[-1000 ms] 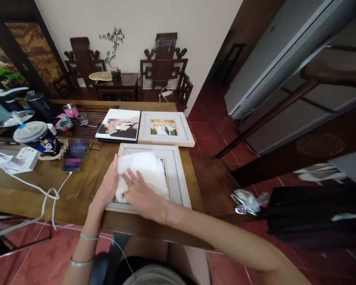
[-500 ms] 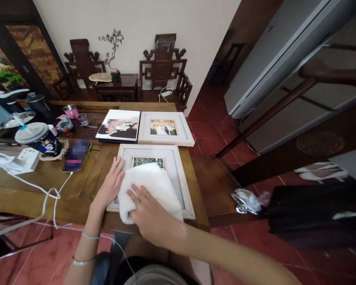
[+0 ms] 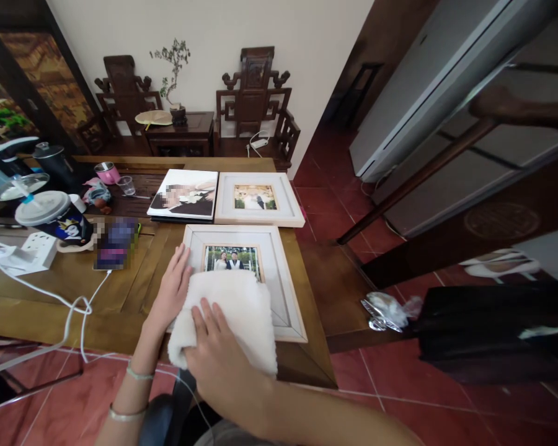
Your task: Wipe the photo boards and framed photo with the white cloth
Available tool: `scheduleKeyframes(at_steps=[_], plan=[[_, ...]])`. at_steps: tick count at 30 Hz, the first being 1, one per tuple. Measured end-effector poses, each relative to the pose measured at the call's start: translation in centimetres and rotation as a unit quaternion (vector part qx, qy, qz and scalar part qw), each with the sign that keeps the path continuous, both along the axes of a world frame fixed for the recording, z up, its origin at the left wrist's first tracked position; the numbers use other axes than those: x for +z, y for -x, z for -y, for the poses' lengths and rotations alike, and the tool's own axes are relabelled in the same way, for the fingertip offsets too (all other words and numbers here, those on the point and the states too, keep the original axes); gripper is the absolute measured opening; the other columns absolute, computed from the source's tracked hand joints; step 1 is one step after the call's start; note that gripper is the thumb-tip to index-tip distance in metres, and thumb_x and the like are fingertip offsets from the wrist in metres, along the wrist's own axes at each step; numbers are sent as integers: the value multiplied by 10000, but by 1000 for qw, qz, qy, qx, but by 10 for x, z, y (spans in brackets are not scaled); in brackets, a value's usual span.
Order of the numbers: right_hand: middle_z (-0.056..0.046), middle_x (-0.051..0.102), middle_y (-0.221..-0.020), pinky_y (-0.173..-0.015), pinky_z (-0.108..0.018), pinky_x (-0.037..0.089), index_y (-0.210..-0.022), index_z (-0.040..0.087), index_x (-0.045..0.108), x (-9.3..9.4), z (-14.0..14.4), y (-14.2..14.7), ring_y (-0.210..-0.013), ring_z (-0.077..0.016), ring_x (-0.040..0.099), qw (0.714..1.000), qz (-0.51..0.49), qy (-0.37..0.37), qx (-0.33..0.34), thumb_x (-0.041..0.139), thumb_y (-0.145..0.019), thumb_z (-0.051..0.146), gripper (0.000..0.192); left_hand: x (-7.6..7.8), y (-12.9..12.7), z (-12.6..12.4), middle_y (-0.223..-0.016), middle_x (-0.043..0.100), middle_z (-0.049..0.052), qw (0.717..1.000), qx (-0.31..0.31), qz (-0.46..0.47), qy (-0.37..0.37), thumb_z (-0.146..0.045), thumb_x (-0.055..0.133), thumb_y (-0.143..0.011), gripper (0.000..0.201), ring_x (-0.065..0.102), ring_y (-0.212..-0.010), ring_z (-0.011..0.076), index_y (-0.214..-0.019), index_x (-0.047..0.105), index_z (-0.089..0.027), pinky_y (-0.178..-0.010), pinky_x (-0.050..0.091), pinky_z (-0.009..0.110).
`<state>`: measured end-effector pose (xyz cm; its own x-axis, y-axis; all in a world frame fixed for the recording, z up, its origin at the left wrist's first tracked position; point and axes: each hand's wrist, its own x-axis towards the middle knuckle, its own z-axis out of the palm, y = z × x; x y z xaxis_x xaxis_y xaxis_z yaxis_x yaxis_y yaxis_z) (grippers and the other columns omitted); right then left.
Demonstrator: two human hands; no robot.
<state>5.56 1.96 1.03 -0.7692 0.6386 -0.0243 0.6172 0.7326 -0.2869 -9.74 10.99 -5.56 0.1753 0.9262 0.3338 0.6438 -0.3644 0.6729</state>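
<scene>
A fluffy white cloth [image 3: 232, 303] covers the lower left of a pale picture frame [image 3: 286, 297] on the wooden table and hangs past its near edge. My right hand [image 3: 221, 362] presses on the cloth with fingers extended, the thumb side at its left edge. Above the cloth, a photo of two people [image 3: 232, 258] shows inside the frame. Resting along the frame's left border is my left hand [image 3: 171, 288], open, fingers outstretched. Behind lie a second pale frame [image 3: 283, 198] and a white-and-black photo panel [image 3: 190, 179].
To the left are a phone [image 3: 116, 244] on a charging cable, a power strip [image 3: 35, 251], a dark lidded cup [image 3: 69, 226], a pink mug [image 3: 106, 173] and a clear cup [image 3: 126, 185]. A wooden chair [image 3: 413, 254] stands right of the table, with crumpled plastic [image 3: 385, 310] on its seat.
My right hand and the cloth have slid toward me and slightly left, exposing more of the photo. My left hand stays at the frame's left border. The view has shifted slightly.
</scene>
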Motion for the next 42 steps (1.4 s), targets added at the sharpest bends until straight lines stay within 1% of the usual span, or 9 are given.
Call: scheduleKeyframes(at_steps=[6,12,18,21,24,28,31,37,42], plan=[[-246,383,-1449,-1092,-627,268,-978,111,731,-1,9,-45,-1375,-405,279,994,45,66,-74,481,-864,146,277,-2,-1,-1,-1546,264,108,998,-16,-41,-45,-299,368,-979,417,158,-1445,265,-1367,463,-182,-1161,232,479],[-206,383,-1460,-1125,-559,278,-903,135,745,-6,14,-102,-1388,-378,261,994,70,29,-81,553,-786,116,225,2,-4,4,-1481,384,134,997,-57,-49,-22,-298,427,-954,431,307,-1400,257,-1365,472,-178,-1148,287,450],[-220,352,-1477,-1156,-538,204,-872,114,732,-12,-4,-62,-1404,-373,208,1000,2,-5,25,524,-850,197,225,-2,-1,0,-1445,432,125,996,-56,-66,-20,-248,362,-962,425,337,-1383,250,-1369,472,-193,-1137,295,487],[-231,355,-1474,-1156,-546,193,-872,94,721,-19,-10,-44,-1408,-361,206,999,-28,-27,35,500,-862,160,230,-5,2,-3,-1431,452,114,995,-65,-67,-26,-205,328,-959,438,340,-1383,235,-1374,467,-198,-1141,298,480],[-200,352,-1485,-1156,-537,218,-858,110,720,-23,-5,-56,-1411,-331,224,999,-30,-10,7,494,-840,106,227,-5,4,-4,-1417,470,116,995,-66,-71,-34,-214,342,-960,429,347,-1379,235,-1366,478,-187,-1142,297,485],[-130,417,-1462,-1161,-500,258,-743,144,703,-24,10,-105,-1407,-271,267,995,-33,21,-88,468,-660,-32,305,-2,3,-4,-1412,476,133,994,-67,-78,-36,-235,359,-964,415,347,-1379,241,-1346,499,-154,-1139,302,493],[-114,511,-1394,-1151,-479,295,-713,158,675,-23,13,-140,-1387,-227,327,987,-57,-11,-153,405,-546,-72,392,0,2,-4,-1408,480,138,994,-72,-79,-35,-229,361,-964,411,350,-1378,241,-1338,505,-139,-1136,311,492],[-98,457,-1438,-1139,-527,278,-629,159,651,-21,-32,-162,-1411,-261,270,973,-61,-77,-208,371,-569,-102,387,-6,7,-10,-1381,517,128,991,-97,-60,-63,-178,358,-950,406,372,-1368,241,-1317,530,-156,-1128,327,501],[-62,343,-1514,-1174,-473,193,-645,139,676,-14,-101,-123,-1448,-242,147,962,-101,-170,-190,427,-656,-122,361,-12,11,-15,-1380,517,136,991,-100,-64,-69,-135,345,-930,429,378,-1365,244,-1315,535,-141,-1126,329,504]])
